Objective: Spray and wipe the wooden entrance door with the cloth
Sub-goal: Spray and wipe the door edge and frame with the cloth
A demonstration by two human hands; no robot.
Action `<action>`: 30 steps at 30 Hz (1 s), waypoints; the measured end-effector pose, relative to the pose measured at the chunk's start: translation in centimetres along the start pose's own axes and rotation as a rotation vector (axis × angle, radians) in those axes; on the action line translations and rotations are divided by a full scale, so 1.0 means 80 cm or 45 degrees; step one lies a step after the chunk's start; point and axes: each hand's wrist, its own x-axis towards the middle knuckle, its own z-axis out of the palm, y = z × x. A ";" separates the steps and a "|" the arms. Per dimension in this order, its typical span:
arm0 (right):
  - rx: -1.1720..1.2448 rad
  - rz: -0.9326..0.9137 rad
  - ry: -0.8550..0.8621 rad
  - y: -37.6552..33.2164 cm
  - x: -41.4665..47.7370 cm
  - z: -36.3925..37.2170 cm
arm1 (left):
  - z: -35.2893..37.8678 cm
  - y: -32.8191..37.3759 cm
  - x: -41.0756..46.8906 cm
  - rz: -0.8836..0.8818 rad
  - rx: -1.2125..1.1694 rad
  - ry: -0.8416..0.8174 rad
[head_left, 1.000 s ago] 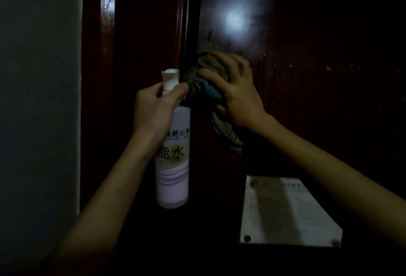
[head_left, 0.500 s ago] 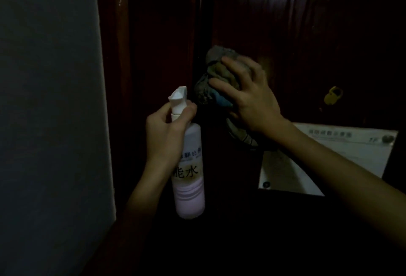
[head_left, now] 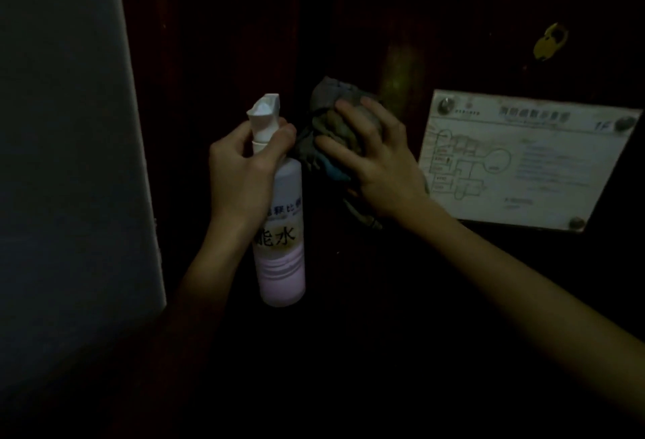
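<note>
The dark wooden door [head_left: 436, 19] fills the dim view ahead. My left hand [head_left: 241, 173] grips the neck of a white and pink spray bottle [head_left: 281, 257], which stands upright with its nozzle up, close to the door's left edge. Just right of it, my right hand [head_left: 380, 162] presses a bunched grey and blue cloth [head_left: 328, 117] flat against the door, fingers spread over it. Part of the cloth hangs out below the palm.
A white floor-plan notice [head_left: 523, 159] is fixed to the door right of my right hand. A small yellow latch [head_left: 549, 41] sits above it. A pale wall [head_left: 66, 159] stands on the left, beside the dark door frame [head_left: 209, 37].
The view has dropped down the door, so the notice now sits higher and to the right. My right hand has kept the cloth against the door, and the bottle stays in my left hand.
</note>
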 end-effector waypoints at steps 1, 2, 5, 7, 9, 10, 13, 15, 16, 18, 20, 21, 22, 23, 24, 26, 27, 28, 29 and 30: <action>0.006 0.010 0.012 -0.007 -0.008 0.002 | -0.001 -0.008 -0.005 -0.004 -0.005 -0.003; 0.018 0.034 0.027 -0.011 -0.012 0.003 | -0.003 -0.015 -0.009 -0.012 -0.015 -0.006; 0.042 0.081 0.026 -0.017 -0.015 0.002 | -0.008 -0.036 -0.022 -0.041 -0.056 -0.009; 0.064 0.098 0.037 -0.028 -0.029 0.002 | -0.011 -0.047 -0.031 -0.042 -0.074 -0.015; 0.090 0.082 0.078 -0.049 -0.065 0.008 | -0.015 -0.054 -0.039 -0.041 -0.088 -0.014; 0.101 0.053 0.082 -0.062 -0.090 0.012 | -0.018 -0.057 -0.043 -0.041 -0.094 -0.012; 0.134 -0.064 -0.014 -0.106 -0.182 0.022 | -0.026 -0.065 -0.058 -0.041 -0.088 -0.029; 0.177 -0.137 -0.148 -0.139 -0.240 0.023 | -0.032 -0.071 -0.072 -0.046 -0.077 -0.050; 0.203 -0.167 -0.209 -0.150 -0.258 0.021 | -0.036 -0.073 -0.079 -0.047 -0.071 -0.047; 0.241 -0.221 -0.321 -0.166 -0.283 0.011 | -0.046 -0.079 -0.094 -0.057 -0.040 -0.049; 0.279 -0.277 -0.388 -0.172 -0.290 -0.005 | -0.053 -0.082 -0.109 -0.063 -0.015 -0.064; 0.300 -0.290 -0.395 -0.172 -0.289 -0.011 | -0.055 -0.081 -0.115 -0.062 -0.006 -0.068; 0.312 -0.294 -0.391 -0.168 -0.285 -0.015 | -0.056 -0.080 -0.120 -0.060 0.001 -0.070; 0.310 -0.289 -0.380 -0.162 -0.278 -0.016 | -0.055 -0.078 -0.124 -0.059 0.004 -0.069; 0.298 -0.297 -0.368 -0.154 -0.269 -0.015 | -0.055 -0.076 -0.126 -0.057 0.004 -0.066; 0.253 -0.371 -0.360 -0.134 -0.250 -0.009 | -0.052 -0.071 -0.126 -0.058 0.004 -0.066; 0.234 -0.440 -0.362 -0.125 -0.243 -0.004 | -0.052 -0.068 -0.125 -0.058 -0.003 -0.066; 0.224 -0.507 -0.366 -0.116 -0.236 0.000 | -0.051 -0.065 -0.122 -0.056 -0.013 -0.061; 0.227 -0.543 -0.374 -0.107 -0.228 0.003 | -0.050 -0.060 -0.118 -0.057 -0.027 -0.057; 0.226 -0.530 -0.369 -0.098 -0.217 0.004 | -0.048 -0.055 -0.113 -0.060 -0.039 -0.054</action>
